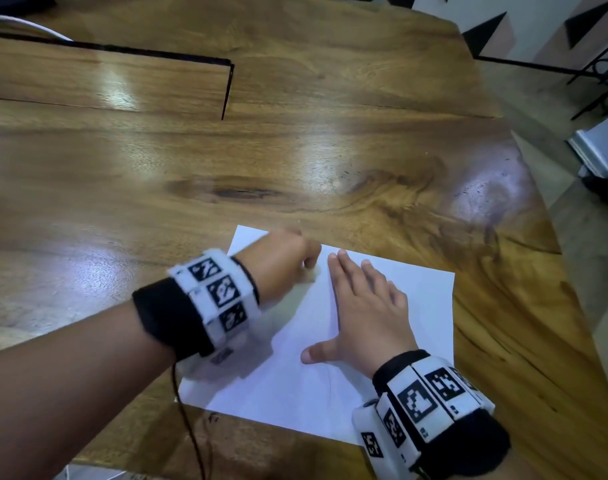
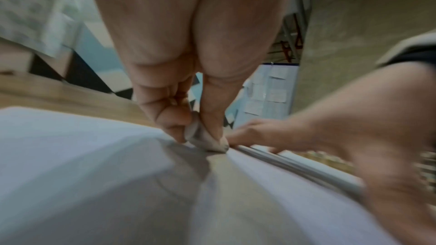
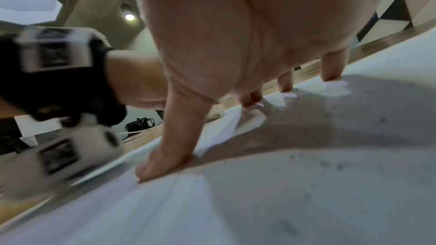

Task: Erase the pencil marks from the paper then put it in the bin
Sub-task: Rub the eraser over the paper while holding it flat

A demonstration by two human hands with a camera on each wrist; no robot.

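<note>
Broad brown wooden table point(image 1: 295, 150): varnished, glossy, strong white glare patches; grain and a dark knot show through the finish; a dark seam bounds an inset wooden panel point(image 1: 105, 77) of like finish

White rectangular paper sheet point(image 1: 417, 306): matt, smooth, lying flat on the wood; faint grey smudging and specks on its surface in the right wrist view

Small pale grey-white eraser point(image 2: 202, 137): matt, rubbery look, soiled grey at the tip touching the sheet

Black cloth wristbands point(image 1: 164, 313): soft, matt, fuzzy edge. Each carries white hard plastic blocks point(image 1: 430, 403) with printed black-and-white square markers, smooth, slight sheen
</note>
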